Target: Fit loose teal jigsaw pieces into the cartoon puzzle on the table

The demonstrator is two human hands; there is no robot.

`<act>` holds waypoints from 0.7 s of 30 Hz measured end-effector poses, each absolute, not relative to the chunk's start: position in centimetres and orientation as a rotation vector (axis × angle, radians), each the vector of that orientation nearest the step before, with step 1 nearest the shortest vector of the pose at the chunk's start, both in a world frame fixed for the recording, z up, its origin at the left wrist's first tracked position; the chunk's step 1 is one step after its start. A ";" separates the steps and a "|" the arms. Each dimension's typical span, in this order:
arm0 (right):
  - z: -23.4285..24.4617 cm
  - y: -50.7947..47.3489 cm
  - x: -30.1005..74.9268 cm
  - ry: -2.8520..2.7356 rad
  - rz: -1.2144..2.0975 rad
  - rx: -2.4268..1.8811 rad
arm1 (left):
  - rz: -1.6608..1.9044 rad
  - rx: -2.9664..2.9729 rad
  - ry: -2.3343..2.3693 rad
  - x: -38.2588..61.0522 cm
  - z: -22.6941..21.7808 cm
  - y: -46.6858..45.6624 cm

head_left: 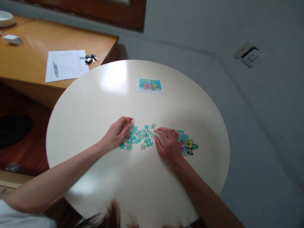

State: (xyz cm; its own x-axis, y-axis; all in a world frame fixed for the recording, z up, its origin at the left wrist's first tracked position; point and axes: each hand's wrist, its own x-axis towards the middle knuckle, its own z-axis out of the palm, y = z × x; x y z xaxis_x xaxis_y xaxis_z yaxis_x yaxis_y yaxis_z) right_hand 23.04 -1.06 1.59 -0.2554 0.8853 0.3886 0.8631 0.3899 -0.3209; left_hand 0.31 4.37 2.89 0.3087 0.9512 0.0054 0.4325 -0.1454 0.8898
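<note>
Loose jigsaw puzzle pieces (136,139), mostly teal and pale green, lie in a spread pile on the white table. At the pile's left edge is my left hand (118,131), its fingers loosely bent with the thumb a little apart and nothing visible in them. My right hand (169,144) rests at the pile's right side, fingers curved and apart, their tips by the nearest pieces. Beyond it, a partly joined puzzle section (187,144) shows cartoon figures, and the hand covers its left part. A small picture card (150,85) with similar cartoon figures lies farther back.
The round white table (95,104) stands against a wooden desk (78,34) at the back left. On the desk are a paper sheet (67,65), a pen (55,68), keys (89,59) and a white box-shaped item (13,39). A wall with a socket (253,57) is at the right.
</note>
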 end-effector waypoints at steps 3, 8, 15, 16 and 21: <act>1.6 -1.0 23.0 -2.152 0.044 -1.502 | 0.800 1.694 1.222 0.3 2.8 4.4; 1.4 -1.0 23.1 -2.145 0.041 -1.504 | 0.830 1.687 1.185 0.2 2.4 4.5; 0.9 -0.9 23.1 -2.121 0.018 -1.479 | 0.921 1.716 1.172 0.0 1.6 4.7; 0.8 -0.9 23.2 -2.120 0.015 -1.473 | 0.933 1.734 1.180 -0.1 1.5 4.8; 0.6 -0.9 23.2 -2.104 0.030 -1.463 | 0.889 1.891 1.207 -1.2 1.1 4.7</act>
